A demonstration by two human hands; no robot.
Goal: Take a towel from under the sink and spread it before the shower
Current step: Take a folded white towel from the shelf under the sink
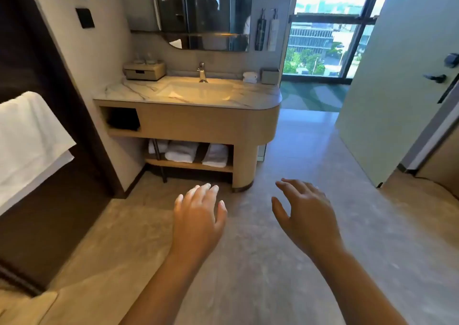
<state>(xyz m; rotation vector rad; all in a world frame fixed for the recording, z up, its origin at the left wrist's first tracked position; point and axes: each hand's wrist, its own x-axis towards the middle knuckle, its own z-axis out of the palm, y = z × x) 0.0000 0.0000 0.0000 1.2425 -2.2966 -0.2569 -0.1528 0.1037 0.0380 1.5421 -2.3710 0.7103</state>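
Curved beige wooden vanity with marble top, frame centre. Folded white towels lie on its open lower shelf, stored within reach. Left hand and right hand, lower centre, are empty with fingers loosely spread, apparently poised to take one.

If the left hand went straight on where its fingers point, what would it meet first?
Likely the folded towels on the shelf under the sink; the left hand has bare floor before it.
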